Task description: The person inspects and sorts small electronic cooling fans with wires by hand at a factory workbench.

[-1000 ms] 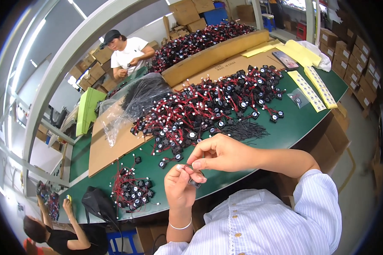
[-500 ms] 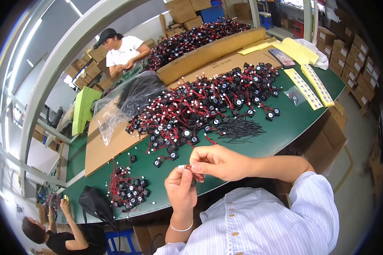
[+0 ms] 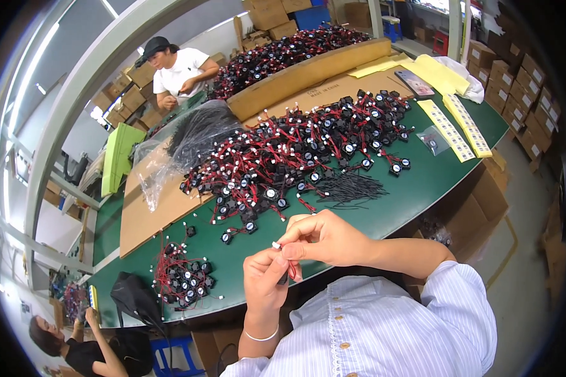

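Note:
Close in front of my body, both hands meet over a small black fan (image 3: 284, 278) with red wires and a white plug. My left hand (image 3: 265, 279) is closed on the fan, its thumb pointing up; most of the fan is hidden by the fingers. My right hand (image 3: 330, 240) pinches the wires just beside the white plug (image 3: 276, 245). A red wire loop (image 3: 292, 270) hangs below the right fingertips. Beyond my hands a large heap of similar fans (image 3: 295, 151) lies on the green table (image 3: 415, 188), with thin black strips (image 3: 352, 188) at its near edge.
A smaller fan pile (image 3: 183, 276) and a black bag (image 3: 135, 298) lie left. Behind are a plastic bag of black strips (image 3: 207, 135), cardboard (image 3: 151, 201) and a long foam bar (image 3: 302, 78). Label sheets (image 3: 446, 132) and a phone (image 3: 415, 83) lie right. Two people work nearby.
My fingers have shifted around the plug, which now sticks up further, and a red wire loop shows below. The person across has moved their hands apart. The view has shifted slightly.

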### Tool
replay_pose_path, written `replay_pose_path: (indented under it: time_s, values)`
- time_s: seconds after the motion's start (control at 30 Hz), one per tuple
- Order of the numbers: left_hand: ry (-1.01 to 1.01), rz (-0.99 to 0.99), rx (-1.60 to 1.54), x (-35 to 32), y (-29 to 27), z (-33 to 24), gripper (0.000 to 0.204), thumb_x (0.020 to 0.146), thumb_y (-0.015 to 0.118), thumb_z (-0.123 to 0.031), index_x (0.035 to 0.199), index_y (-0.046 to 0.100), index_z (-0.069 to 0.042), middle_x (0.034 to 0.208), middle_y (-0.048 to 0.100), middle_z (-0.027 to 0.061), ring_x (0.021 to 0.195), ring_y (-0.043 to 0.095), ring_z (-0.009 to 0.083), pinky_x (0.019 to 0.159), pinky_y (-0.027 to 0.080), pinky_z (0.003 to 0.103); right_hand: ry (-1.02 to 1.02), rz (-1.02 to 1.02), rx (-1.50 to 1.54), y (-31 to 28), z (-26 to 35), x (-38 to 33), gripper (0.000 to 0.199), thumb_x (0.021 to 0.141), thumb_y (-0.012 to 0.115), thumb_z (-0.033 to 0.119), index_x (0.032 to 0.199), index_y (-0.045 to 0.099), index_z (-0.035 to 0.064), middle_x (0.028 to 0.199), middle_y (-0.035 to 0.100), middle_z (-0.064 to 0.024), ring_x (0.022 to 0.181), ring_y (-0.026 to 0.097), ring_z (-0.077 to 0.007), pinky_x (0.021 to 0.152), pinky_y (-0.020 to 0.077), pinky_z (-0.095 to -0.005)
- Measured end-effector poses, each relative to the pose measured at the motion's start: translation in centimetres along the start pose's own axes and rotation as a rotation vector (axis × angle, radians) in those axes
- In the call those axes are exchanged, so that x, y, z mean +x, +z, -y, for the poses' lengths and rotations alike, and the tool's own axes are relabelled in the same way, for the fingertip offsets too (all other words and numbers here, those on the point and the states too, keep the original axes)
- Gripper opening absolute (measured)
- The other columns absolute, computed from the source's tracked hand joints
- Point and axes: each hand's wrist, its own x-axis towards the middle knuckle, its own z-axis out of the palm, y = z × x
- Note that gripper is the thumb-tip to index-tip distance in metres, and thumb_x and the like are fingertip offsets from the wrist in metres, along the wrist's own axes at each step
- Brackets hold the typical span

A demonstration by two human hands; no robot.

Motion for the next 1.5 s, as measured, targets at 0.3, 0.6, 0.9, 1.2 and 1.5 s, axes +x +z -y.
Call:
replay_pose_path:
  time_s: [0.3, 0.6, 0.9, 1.2, 1.5]
  values:
    - [-0.119, 0.018, -0.130, 0.1, -0.3, 0.9, 0.024, 0.085, 0.054, -0.017, 0.079, 0.059, 0.005, 0.068, 0.059, 0.0113, 0.058, 0.056, 0.0165, 0.056, 0.046, 0.027, 0.258, -0.087, 0.298, 0.3, -0.3, -0.4, 0.018, 0.086, 0.055, 0.015, 0.085, 0.056, -0.0030, 0.071, 0.057, -0.0058, 0.061, 0.056, -0.0126, 0.058, 0.0466, -0.0244]
    - [-0.029, 0.131, 0.286, -0.2, -0.5, 0.1, 0.032, 0.084, 0.056, -0.019, 0.093, 0.058, 0.011, 0.083, 0.063, 0.0198, 0.077, 0.061, 0.0233, 0.073, 0.047, 0.031, 0.299, -0.168, 0.174, 0.0, -0.3, -1.0, 0.022, 0.086, 0.054, 0.019, 0.080, 0.055, -0.0019, 0.064, 0.053, -0.0028, 0.051, 0.046, -0.0065, 0.049, 0.0380, -0.0204]
    - [-0.403, 0.231, -0.154, -0.1, -1.4, 1.2, 0.021, 0.081, 0.058, -0.012, 0.086, 0.061, 0.008, 0.081, 0.063, 0.0216, 0.076, 0.062, 0.0269, 0.074, 0.048, 0.034, 0.408, 0.005, 0.174, -0.4, 0.5, -1.9, 0.024, 0.086, 0.055, 0.022, 0.081, 0.055, -0.0022, 0.061, 0.053, -0.0029, 0.047, 0.047, -0.0068, 0.045, 0.0380, -0.0204]
    - [0.054, -0.170, -0.055, -1.0, 0.5, 2.9, 0.020, 0.084, 0.055, -0.016, 0.090, 0.062, 0.002, 0.108, 0.053, 0.0146, 0.092, 0.056, 0.0245, 0.082, 0.046, 0.034, -0.368, -0.382, -0.998, 1.2, -0.2, -4.6, 0.024, 0.073, 0.064, 0.028, 0.082, 0.060, 0.0060, 0.074, 0.053, -0.0044, 0.063, 0.054, -0.0210, 0.058, 0.0415, -0.0315]
    - [0.082, -0.136, -0.005, -1.3, 1.0, 3.3, 0.019, 0.081, 0.059, -0.013, 0.091, 0.062, 0.003, 0.103, 0.055, 0.0152, 0.093, 0.054, 0.0219, 0.083, 0.043, 0.032, -0.422, -0.420, -0.900, 1.2, -1.1, -4.8, 0.006, 0.072, 0.063, 0.008, 0.073, 0.060, 0.0033, 0.068, 0.054, -0.0059, 0.057, 0.053, -0.0202, 0.054, 0.0421, -0.0312]
